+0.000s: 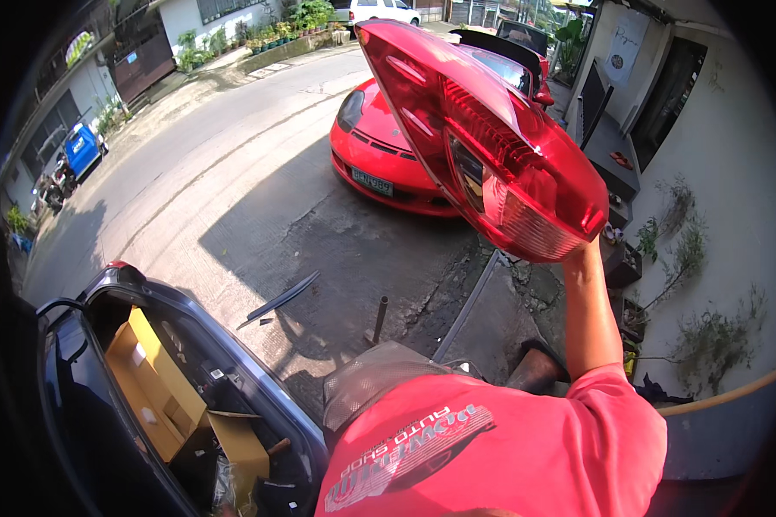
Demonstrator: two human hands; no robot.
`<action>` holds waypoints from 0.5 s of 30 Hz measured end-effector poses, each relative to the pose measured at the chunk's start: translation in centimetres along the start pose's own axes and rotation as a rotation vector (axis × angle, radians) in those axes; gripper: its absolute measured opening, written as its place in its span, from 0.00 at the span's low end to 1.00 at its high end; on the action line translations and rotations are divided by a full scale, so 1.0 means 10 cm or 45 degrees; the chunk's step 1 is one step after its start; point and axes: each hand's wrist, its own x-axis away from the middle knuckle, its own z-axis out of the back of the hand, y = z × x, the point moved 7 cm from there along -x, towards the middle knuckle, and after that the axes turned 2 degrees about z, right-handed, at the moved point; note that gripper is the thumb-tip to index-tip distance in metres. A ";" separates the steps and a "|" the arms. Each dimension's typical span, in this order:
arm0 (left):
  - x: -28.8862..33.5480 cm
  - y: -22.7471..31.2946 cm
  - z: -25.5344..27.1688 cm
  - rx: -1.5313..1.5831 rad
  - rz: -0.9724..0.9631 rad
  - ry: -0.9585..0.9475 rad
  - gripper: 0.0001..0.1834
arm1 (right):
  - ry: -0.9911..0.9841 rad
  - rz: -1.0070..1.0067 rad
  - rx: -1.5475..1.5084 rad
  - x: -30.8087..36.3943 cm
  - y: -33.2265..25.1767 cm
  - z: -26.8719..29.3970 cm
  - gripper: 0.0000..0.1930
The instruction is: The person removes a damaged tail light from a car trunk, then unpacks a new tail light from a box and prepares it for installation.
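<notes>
The right hand (591, 246) is raised on an outstretched arm and supports a red tail lamp (483, 138) from beneath. The hand itself is mostly hidden behind the lower edge of the lamp; only the wrist and forearm show clearly, so the grip is read as grasping the lamp at its lower right corner, with the fingers out of sight. The lamp is held high and tilted, its narrow end pointing up and to the left, its wide end down at the hand. The lens is translucent red with a paler, ribbed section near the lower end and a small clear window near the middle.

The left hand is not visible.

Behind the lamp, partly covered by it, a red car (379, 151) stands on the concrete driveway (233, 198). Below and to the left of the lamp, a dark car (190, 345) sits with its rear compartment open; folded cardboard boxes (159, 388) lie inside it. Between the dark car and the lamp, a dark trim strip (280, 300) lies on the concrete, with a short dark post (379, 317) just to its right. Directly below the lamp, the person's red printed shirt (491, 448) fills the lower edge. To the right of the lamp, a white wall (733, 172) carries sparse potted plants (690, 258).
</notes>
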 end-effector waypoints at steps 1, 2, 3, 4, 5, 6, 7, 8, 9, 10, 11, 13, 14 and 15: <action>0.00 -0.15 0.07 -0.003 0.009 0.016 0.44 | -0.005 0.005 0.012 -0.08 0.03 -0.04 0.19; -0.04 -0.27 0.14 0.023 0.002 0.023 0.45 | -0.011 0.011 0.021 -0.15 0.07 -0.06 0.19; -0.02 -0.37 0.18 0.022 0.001 0.042 0.45 | -0.016 0.018 0.038 -0.25 0.12 -0.11 0.19; -0.02 -0.47 0.23 0.048 -0.002 0.042 0.46 | -0.024 0.024 0.056 -0.35 0.17 -0.15 0.19; 0.01 -0.56 0.26 0.079 -0.007 0.040 0.46 | -0.028 0.031 0.071 -0.47 0.21 -0.18 0.19; 0.09 -0.56 0.23 0.119 0.000 0.013 0.47 | -0.039 0.048 0.097 -0.58 0.22 -0.24 0.19; 0.16 -0.51 0.19 0.154 0.010 -0.018 0.47 | -0.045 0.067 0.126 -0.69 0.25 -0.28 0.19; 0.23 -0.46 0.17 0.187 0.021 -0.047 0.48 | -0.052 0.086 0.158 -0.80 0.28 -0.31 0.20; 0.29 -0.31 0.11 0.225 0.021 -0.083 0.49 | -0.049 0.111 0.201 -0.87 0.28 -0.32 0.20; 0.38 -0.16 0.06 0.299 -0.015 -0.137 0.48 | -0.053 0.136 0.238 -0.96 0.30 -0.33 0.20; 0.46 -0.01 0.03 0.369 -0.050 -0.182 0.48 | -0.065 0.167 0.282 -1.03 0.36 -0.35 0.20; 0.69 0.42 -0.07 0.515 -0.128 -0.311 0.46 | -0.076 0.282 0.434 -1.15 0.43 -0.38 0.20; 0.82 0.69 -0.13 0.598 -0.168 -0.391 0.44 | -0.086 0.383 0.563 -1.22 0.38 -0.41 0.20; 0.85 0.86 -0.13 0.798 -0.105 -0.458 0.44 | -0.088 0.472 0.655 -1.29 0.44 -0.50 0.20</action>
